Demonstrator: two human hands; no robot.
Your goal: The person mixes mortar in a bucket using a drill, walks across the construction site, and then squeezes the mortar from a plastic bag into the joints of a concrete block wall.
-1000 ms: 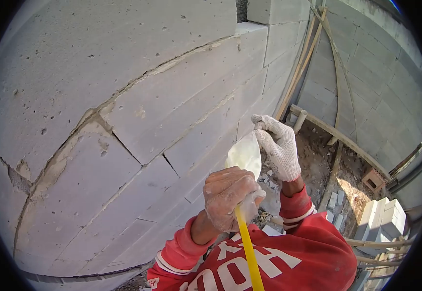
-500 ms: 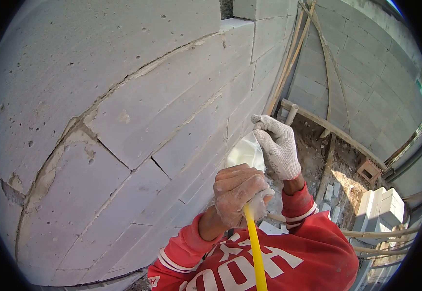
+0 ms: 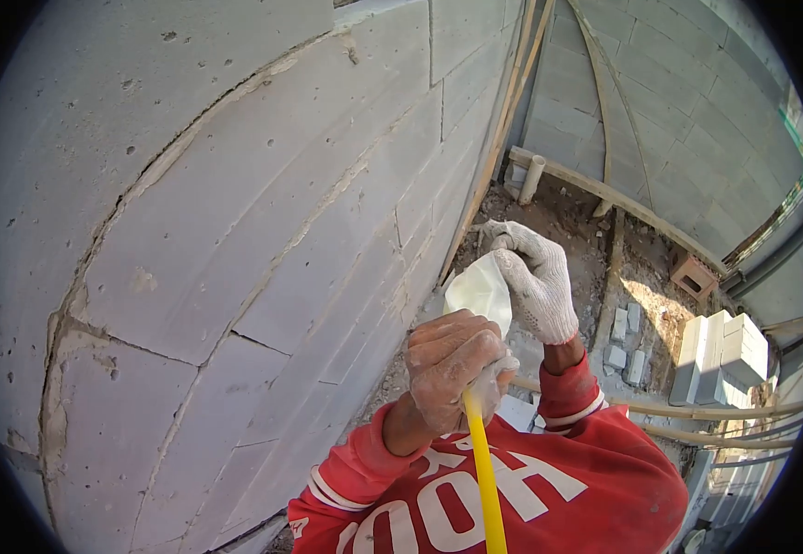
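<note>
My bare left hand, dusty with pale powder, is wrapped around the end of a yellow hose and the gathered neck of a whitish, translucent plastic bag. The bag bulges out above this fist, while the hose runs down across my red sweatshirt. My right hand, in a white knitted glove, is pinched closed at the bag's upper right edge, its thumb and forefinger together. Part of the bag is hidden behind the left knuckles.
A grey block wall with mortar joints rises close on my left. Beyond my hands, a white pipe stub stands by a long plank. Stacked pale blocks and a reddish hollow brick lie to the right.
The view has shifted, so the wall and ground sit further left. Both hands keep their grips, and more of the bag shows, standing fuller above the left fist.
</note>
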